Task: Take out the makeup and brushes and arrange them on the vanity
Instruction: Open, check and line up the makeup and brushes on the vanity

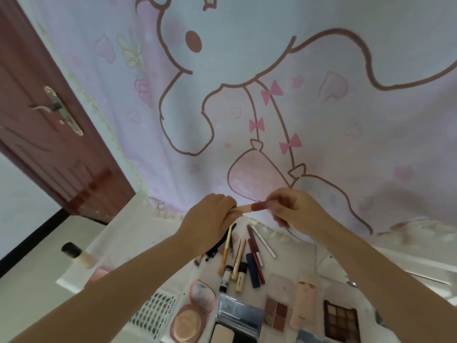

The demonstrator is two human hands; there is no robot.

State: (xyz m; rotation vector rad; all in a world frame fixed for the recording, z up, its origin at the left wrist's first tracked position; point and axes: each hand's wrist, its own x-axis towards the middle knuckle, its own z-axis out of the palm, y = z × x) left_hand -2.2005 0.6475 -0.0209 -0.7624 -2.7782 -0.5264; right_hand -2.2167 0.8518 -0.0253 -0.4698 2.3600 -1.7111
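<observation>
A cartoon curtain [272, 95] hangs behind the white vanity [138, 233]. Near its front edge lie palettes [341, 320] and a pink compact [190, 315]; pens and brushes [241, 258] lie farther back. Above them, left hand [210, 219] and right hand [294, 209] pinch opposite ends of a lip tube [249, 208], held level between them.

Just one view here, a wide-angle head cam looking forward and down from right above the white vanity top [138, 226]. Close in, so both bare forearms run up from the bottom edge, and the pink cartoon-print curtain [321, 107] fills the top.
</observation>
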